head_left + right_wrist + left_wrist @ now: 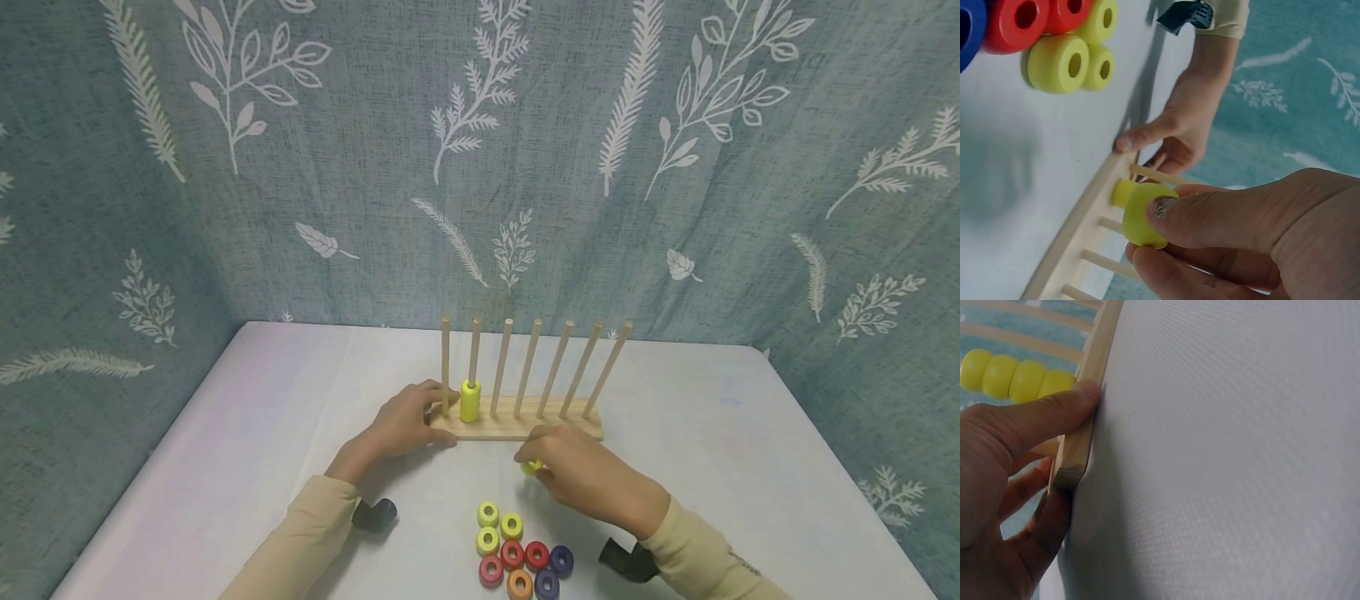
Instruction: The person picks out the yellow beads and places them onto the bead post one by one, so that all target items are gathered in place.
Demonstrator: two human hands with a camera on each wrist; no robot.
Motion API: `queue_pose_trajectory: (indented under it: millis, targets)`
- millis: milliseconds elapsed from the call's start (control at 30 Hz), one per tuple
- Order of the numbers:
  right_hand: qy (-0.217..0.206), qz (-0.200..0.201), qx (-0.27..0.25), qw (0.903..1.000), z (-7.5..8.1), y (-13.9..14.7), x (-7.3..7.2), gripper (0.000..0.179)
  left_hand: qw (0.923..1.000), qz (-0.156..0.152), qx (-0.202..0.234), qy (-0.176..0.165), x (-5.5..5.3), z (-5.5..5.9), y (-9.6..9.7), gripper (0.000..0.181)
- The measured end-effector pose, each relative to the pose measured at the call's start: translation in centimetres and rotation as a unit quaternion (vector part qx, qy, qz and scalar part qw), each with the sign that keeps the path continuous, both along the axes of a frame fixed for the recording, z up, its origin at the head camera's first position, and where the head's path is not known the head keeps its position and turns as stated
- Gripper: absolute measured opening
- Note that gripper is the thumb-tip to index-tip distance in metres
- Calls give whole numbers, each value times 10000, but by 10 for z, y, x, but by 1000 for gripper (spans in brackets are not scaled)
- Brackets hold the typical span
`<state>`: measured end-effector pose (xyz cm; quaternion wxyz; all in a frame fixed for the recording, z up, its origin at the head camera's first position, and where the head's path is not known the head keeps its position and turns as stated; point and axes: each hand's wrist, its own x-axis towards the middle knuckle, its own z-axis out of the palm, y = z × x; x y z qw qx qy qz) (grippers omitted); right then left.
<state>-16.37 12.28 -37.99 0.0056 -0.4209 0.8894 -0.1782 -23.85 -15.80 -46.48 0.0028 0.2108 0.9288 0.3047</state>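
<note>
Yellow ring (532, 467) pinched in right hand (592, 479), just in front of peg rack (517, 427); stacked peg (473, 367) lies up-left, near left hand (401, 425) gripping rack's end.

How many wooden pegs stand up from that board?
7. The pegs stand in one row along the wooden board. The second from the left carries yellow rings; the other six are bare.

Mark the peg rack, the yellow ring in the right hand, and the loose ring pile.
peg rack (570, 431), head view, bare base front.
yellow ring (1138, 219), right wrist view, outer side.
ring pile (512, 553), head view, red ring.
</note>
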Motion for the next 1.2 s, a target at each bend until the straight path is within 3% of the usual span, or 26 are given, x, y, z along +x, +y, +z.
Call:
queue_pose_trajectory:
  millis: [233,600,1200]
  targets:
    - [364,-70,73,9993,9,1,-1,28,10000,38,15,-60,1,0,0,61]
    - [551,-171,68,9983,26,-1,0,29,10000,16,47,-37,1,0,0,62]
    - [1138,204,-239,9930,47,-8,-2,38,9999,108,27,-109,2,1,0,60]
